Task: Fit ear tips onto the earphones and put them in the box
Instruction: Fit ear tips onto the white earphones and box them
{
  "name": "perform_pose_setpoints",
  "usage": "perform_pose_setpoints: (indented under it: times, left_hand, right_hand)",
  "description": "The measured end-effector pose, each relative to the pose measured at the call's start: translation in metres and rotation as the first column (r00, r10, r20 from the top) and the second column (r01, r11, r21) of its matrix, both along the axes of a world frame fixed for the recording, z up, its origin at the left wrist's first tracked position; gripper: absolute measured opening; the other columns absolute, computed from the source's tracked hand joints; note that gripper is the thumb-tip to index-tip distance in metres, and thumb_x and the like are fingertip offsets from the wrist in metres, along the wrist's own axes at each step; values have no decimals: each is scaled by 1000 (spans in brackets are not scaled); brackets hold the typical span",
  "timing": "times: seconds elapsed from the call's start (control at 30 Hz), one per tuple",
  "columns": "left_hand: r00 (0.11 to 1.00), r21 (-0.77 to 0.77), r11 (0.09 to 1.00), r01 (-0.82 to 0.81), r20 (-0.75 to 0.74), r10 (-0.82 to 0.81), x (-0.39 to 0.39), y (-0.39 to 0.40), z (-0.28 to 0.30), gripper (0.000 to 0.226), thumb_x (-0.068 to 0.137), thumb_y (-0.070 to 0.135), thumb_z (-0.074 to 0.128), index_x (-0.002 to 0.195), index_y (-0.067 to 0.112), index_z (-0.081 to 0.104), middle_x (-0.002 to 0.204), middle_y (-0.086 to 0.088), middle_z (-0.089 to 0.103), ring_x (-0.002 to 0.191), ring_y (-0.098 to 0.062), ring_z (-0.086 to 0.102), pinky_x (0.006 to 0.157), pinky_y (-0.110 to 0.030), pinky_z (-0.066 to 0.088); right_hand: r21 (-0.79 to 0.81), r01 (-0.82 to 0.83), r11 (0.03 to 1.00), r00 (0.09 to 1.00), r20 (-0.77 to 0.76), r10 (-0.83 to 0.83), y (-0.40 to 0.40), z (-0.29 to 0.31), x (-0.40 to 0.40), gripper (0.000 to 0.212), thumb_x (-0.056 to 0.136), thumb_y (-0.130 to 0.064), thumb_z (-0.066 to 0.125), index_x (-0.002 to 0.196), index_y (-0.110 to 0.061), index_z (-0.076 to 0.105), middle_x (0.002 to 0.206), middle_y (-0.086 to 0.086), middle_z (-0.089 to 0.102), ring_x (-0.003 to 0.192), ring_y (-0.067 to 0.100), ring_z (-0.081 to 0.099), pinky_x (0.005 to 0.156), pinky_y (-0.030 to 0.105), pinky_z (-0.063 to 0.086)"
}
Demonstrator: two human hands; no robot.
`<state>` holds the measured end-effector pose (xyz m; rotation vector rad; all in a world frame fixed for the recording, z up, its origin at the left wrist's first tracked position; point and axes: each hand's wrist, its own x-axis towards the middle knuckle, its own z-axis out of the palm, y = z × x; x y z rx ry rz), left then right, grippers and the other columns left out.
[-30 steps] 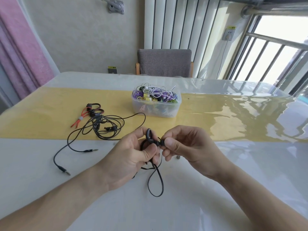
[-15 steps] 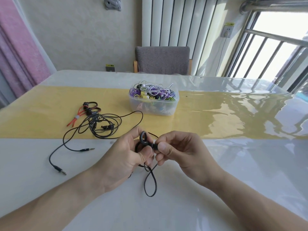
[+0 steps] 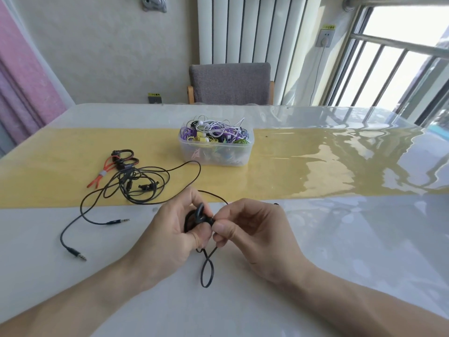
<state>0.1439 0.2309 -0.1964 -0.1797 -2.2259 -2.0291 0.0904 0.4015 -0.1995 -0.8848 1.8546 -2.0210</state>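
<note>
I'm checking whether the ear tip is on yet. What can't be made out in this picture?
Head view only:
- Ear tip: hidden by the right hand fingertips pinching the black earphone; seated or not, cannot tell.
- Earphone body: partly covered by the left hand.
- Box contents: tangled, too small to count.
- Both forearms: cut off by the bottom edge.

The tip of the black earphone (image 3: 202,216) is covered by the fingers of the right hand (image 3: 245,229). Both forearms are cut off by the lower edge.

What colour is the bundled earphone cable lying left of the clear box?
Orange-red, with dark ear hooks: the bundled earphone cable, clearest in the head view.
</note>
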Motion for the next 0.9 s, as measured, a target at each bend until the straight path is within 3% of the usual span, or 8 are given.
perform_pose_setpoints:
  times: [0.13, 0.33, 0.43, 0.53, 0.73, 0.9]
  left_hand:
    - [997, 126, 991, 48, 62, -56, -2, -2, 2, 13, 81, 5, 57, 84, 17, 53, 62, -11, 50, 63, -23, 45, 62, -25, 42]
    - [995, 351, 936, 19, 80, -51, -12, 7, 10, 22, 79, 9, 60, 97, 6, 49, 69, -11, 53, 66, -23, 51, 66, -27, 45]
    - [996, 291, 956, 36, 66, -57, -18, 8, 16, 21, 80, 11, 60, 98, 7, 50, 70, -11, 54, 67, -24, 52, 69, -35, 40]
    - [998, 207, 978, 39, 38, -48, -29, 9, 23, 17, 82, 12, 61, 97, 10, 53, 70, -10, 57, 65, -22, 53, 66, -26, 47]
    - [999, 4, 999, 44, 14, -44, -59, 9, 50, 9, 94, 0, 56, 98, 8, 53, 73, -3, 59, 66, -23, 55, 67, -31, 50]
    - [1000, -160, 987, 2, -29, -7, -81, 4, 76, 11, 94, 2, 59, 96, 12, 58, 80, -5, 58, 70, -22, 50, 65, -29, 47]
  right_hand:
    - [87, 16, 996, 994, -113, -7, 4, 4, -5, 8, 91, -3, 70, 84, -5, 69, 69, -4, 71, 66, 13, 66, 70, 23, 53]
    - [37, -98, 995, 995, 11, 97, 10, 23, -30, 5, 91, -4, 65, 88, -1, 68, 72, 2, 72, 66, 15, 67, 65, 18, 52]
    - [14, -138, 990, 986, 94, 136, 14, 29, -39, 14, 86, -12, 64, 92, -1, 69, 76, 8, 72, 69, 18, 68, 69, 26, 55]
    - [-22, -173, 985, 970, 170, 174, 16, 33, -49, 16, 85, -12, 63, 94, 0, 69, 77, 11, 71, 69, 18, 67, 70, 26, 56]
    - [-52, -103, 993, 953, 280, 113, 19, 50, -67, 19, 81, -14, 62, 93, 0, 68, 73, 12, 70, 63, 18, 67, 65, 23, 57]
    - [-30, -104, 994, 964, 244, 108, 15, 73, -86, 17, 82, -16, 63, 91, -2, 66, 73, 10, 70, 63, 16, 66, 66, 23, 57]
